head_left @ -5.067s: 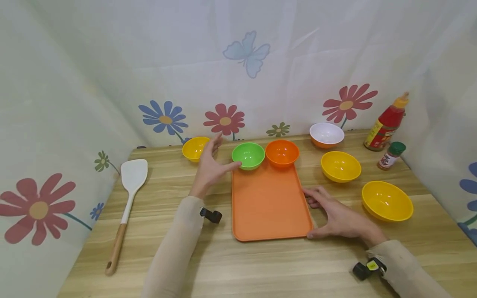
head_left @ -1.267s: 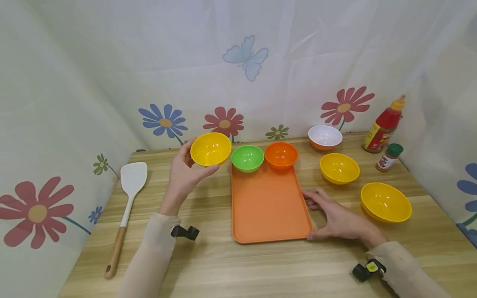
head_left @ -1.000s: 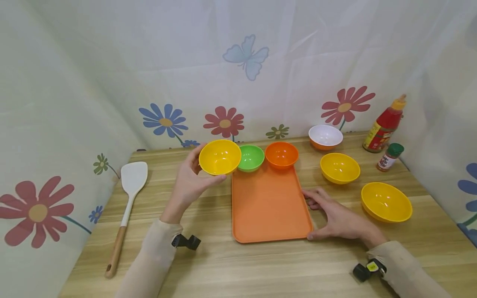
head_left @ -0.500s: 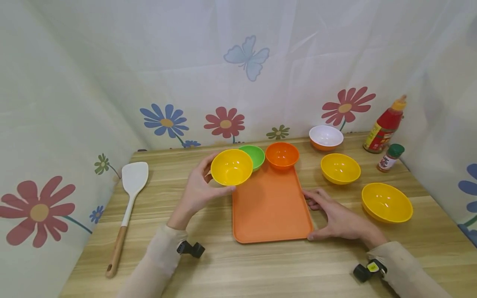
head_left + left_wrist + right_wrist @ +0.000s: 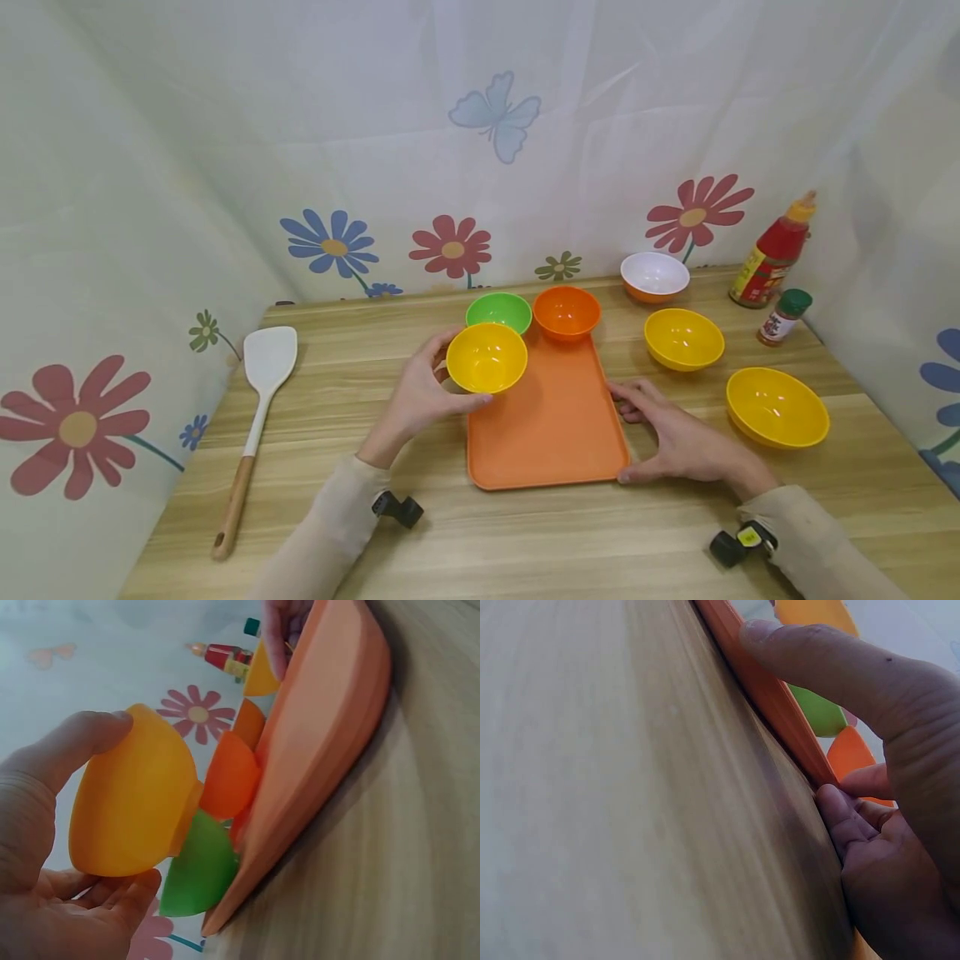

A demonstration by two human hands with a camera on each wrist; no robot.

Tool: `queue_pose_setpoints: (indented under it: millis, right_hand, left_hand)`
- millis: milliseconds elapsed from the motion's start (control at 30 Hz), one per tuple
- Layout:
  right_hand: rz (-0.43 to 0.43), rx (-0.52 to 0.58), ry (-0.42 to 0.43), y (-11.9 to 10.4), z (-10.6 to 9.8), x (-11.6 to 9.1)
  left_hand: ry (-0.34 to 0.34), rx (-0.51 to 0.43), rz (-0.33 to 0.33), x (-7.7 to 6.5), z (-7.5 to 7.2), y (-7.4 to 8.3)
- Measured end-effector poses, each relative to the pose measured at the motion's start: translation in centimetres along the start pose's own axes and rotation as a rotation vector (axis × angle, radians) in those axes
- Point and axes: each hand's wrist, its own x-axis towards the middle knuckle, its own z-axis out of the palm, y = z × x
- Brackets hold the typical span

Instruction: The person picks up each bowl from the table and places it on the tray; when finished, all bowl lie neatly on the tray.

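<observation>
My left hand point(image 5: 423, 390) grips a yellow bowl point(image 5: 486, 358) by its side, thumb in front and fingers behind. In the left wrist view, the yellow bowl point(image 5: 131, 799) is upright and raised above the orange tray point(image 5: 551, 425), over its left part. At the tray's far end stand a green bowl point(image 5: 498, 312) and an orange bowl point(image 5: 567, 312), side by side. My right hand point(image 5: 686, 437) rests at the tray's right edge, its thumb by the near corner and forefinger farther back. In the right wrist view, the thumb point(image 5: 817, 664) lies along the rim and the other fingers bend beside it.
Right of the tray stand two yellow bowls point(image 5: 684, 339) and a white-lined orange bowl point(image 5: 655, 277). A red sauce bottle point(image 5: 772, 254) and a green-capped spice jar point(image 5: 784, 317) are at the back right. A white spatula point(image 5: 258, 417) with wooden handle lies left. A flowered curtain point(image 5: 337, 125) surrounds the table.
My left hand has taken the yellow bowl from the back left of the table and carried it right and nearer, over the tray. My right hand has stayed at the tray's edge.
</observation>
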Motion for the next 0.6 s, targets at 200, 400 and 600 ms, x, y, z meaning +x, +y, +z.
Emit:
queue_pose_setpoints:
  millis: [200, 400, 600]
  right_hand:
    - [-0.006, 0.003, -0.001, 0.0, 0.1, 0.0]
    - [-0.010, -0.001, 0.003, 0.0, 0.1, 0.0]
    - [-0.005, -0.006, 0.001, 0.1, 0.1, 0.0]
  left_hand:
    - [-0.025, 0.001, -0.023, 0.1, 0.8, -0.9]
    - [-0.041, 0.036, -0.037, 0.1, 1.2, -1.4]
    - [-0.056, 0.057, -0.036, 0.0, 1.4, -1.8]
